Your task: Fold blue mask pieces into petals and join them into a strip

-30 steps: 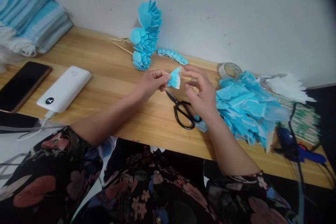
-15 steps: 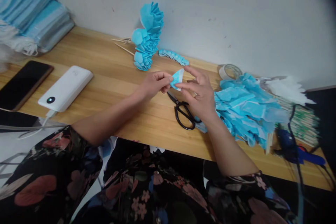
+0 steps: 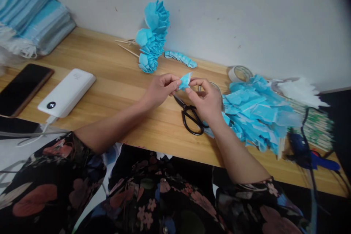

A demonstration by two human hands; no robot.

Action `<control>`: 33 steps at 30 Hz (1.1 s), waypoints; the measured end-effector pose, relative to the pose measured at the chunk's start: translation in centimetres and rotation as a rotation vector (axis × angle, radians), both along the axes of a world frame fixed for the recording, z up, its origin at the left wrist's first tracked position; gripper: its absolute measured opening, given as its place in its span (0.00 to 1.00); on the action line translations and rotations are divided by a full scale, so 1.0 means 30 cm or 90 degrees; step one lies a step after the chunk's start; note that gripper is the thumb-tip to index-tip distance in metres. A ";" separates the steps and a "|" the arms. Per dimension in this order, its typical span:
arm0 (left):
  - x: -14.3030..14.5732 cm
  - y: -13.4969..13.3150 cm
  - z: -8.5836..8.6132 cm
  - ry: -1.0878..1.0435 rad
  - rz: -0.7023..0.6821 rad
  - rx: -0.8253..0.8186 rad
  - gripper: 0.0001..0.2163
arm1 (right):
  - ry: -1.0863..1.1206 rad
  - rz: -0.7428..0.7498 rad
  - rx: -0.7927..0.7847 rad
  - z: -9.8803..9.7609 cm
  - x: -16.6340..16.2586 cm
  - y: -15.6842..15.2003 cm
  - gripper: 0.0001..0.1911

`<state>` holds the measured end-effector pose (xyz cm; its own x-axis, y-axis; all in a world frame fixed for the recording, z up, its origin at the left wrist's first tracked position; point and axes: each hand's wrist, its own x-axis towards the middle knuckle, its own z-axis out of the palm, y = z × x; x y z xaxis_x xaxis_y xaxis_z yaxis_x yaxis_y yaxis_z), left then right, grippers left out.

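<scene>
1. Head view, the held thing: a small blue-and-white piece [image 3: 185,81] is between the two hands, above the surface [image 3: 164,131]. The left hand [image 3: 161,87] pinches its 9 o'clock end with thumb and forefinger; the right hand [image 3: 207,99] has the same fingers closed on its 3 o'clock edge. How it is folded is too small to tell.

2. Around it: from the piece, black scissors [image 3: 186,107] lie at 6 o'clock, a pile of blue petals [image 3: 255,106] at 4, blue flowers [image 3: 153,42] toward 10 or 11.

3. What could go wrong: uneven pulling might tear or skew the thin piece; a loosened left pinch could let it slip. The blades lie near the left fingers, so dropping that hand risks a nick. A sideways swing of the right forearm could scatter the petals.

4. Difference: one second ago the right fingers are spread, apart from the piece; now they meet at its edge. The scissors remain in place.
</scene>
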<state>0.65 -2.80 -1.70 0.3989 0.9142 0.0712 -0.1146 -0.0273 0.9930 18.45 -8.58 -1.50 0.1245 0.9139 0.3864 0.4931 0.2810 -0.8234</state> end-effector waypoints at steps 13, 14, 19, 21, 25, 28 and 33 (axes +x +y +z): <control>0.008 -0.002 -0.021 0.008 0.025 0.040 0.09 | 0.186 0.009 -0.152 -0.034 -0.009 0.009 0.09; 0.009 -0.003 -0.023 0.007 0.025 0.038 0.08 | 0.193 0.008 -0.158 -0.033 -0.011 0.008 0.10; 0.016 -0.002 -0.038 -0.015 0.023 0.027 0.08 | 0.210 0.016 -0.163 -0.027 -0.019 0.001 0.09; 0.019 -0.001 -0.040 -0.028 0.032 0.024 0.08 | 0.202 0.027 -0.156 -0.030 -0.021 0.003 0.10; 0.021 -0.001 -0.030 -0.034 0.056 0.005 0.06 | 0.215 0.056 -0.129 -0.040 -0.020 0.011 0.12; 0.020 -0.002 -0.018 -0.031 0.065 -0.004 0.06 | 0.192 0.068 -0.114 -0.040 -0.019 0.011 0.12; 0.016 -0.005 -0.010 -0.037 0.057 -0.019 0.06 | 0.125 0.083 -0.104 -0.029 -0.014 0.000 0.07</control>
